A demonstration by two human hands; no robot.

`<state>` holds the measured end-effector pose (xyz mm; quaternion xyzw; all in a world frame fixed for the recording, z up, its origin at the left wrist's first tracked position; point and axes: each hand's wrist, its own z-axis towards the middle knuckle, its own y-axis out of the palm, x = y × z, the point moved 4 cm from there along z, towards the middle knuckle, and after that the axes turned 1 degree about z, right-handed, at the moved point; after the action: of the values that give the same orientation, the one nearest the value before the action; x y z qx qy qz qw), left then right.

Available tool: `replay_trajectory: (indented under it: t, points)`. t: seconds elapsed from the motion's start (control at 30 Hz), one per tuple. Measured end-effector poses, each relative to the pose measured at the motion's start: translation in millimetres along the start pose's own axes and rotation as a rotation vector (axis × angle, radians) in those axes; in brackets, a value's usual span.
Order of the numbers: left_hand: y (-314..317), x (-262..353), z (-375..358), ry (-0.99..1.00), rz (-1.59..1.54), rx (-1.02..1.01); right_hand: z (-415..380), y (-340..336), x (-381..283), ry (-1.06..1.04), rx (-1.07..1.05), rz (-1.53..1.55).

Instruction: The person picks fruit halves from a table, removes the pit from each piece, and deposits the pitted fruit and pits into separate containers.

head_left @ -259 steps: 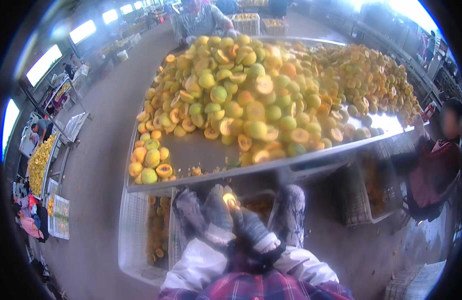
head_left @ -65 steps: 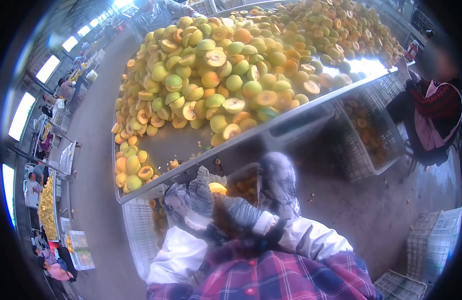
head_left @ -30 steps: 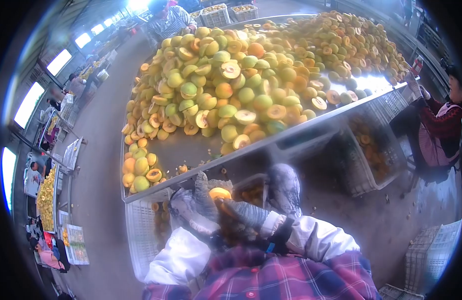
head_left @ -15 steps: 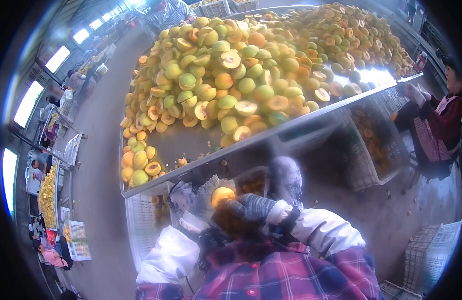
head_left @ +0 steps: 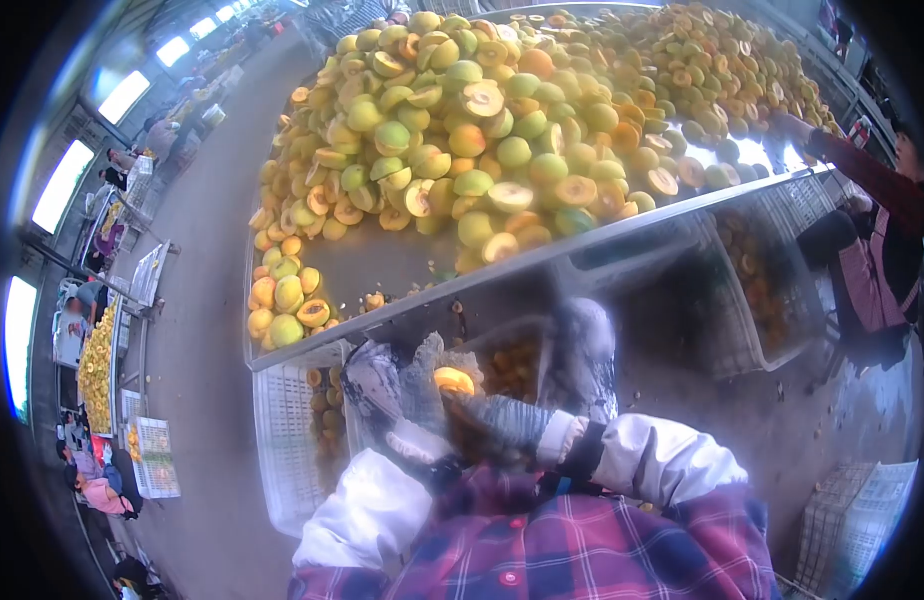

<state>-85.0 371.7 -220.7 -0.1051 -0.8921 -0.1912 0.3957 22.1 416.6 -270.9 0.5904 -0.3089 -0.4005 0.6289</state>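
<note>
My left hand (head_left: 420,378), in a pale knit glove, is closed around a peach half (head_left: 454,380) whose orange cut face shows. My right hand (head_left: 502,422), in a grey knit glove, is pressed close against that peach half from the right. Its fingers look curled and are partly blurred; what they hold, if anything, is hidden. Both hands are in front of my body, below the edge of a metal table (head_left: 377,268) heaped with peaches (head_left: 462,140), many of them halved.
Under the table stand a white crate (head_left: 287,440) at left and another crate (head_left: 742,340) at right, both with fruit inside. A co-worker (head_left: 882,220) sits at the right, one arm over the table. Stacked crates (head_left: 852,520) stand at lower right; other people work at far left.
My view has shifted slightly. The peach half is tipped more, and my hands remain together. The co-worker at right has stretched an arm onto the table toward the fruit.
</note>
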Motion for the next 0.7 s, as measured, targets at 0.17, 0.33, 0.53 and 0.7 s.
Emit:
replay_trajectory:
  t: [0.17,0.33,0.53,0.7]
  points:
    - [7,0,-23,0.108,-0.065,0.063,12,-54,30,-0.298,0.488,-1.164]
    - [-7,-7,-16,-0.016,-0.200,0.010,-3,-31,19,-0.225,0.611,-1.353]
    - [-42,-16,32,-0.022,-0.434,-0.721,-8,6,18,-0.790,0.281,-1.930]
    - [-23,32,-10,0.154,-0.393,-0.113,-13,45,1,-0.107,0.493,-1.369]
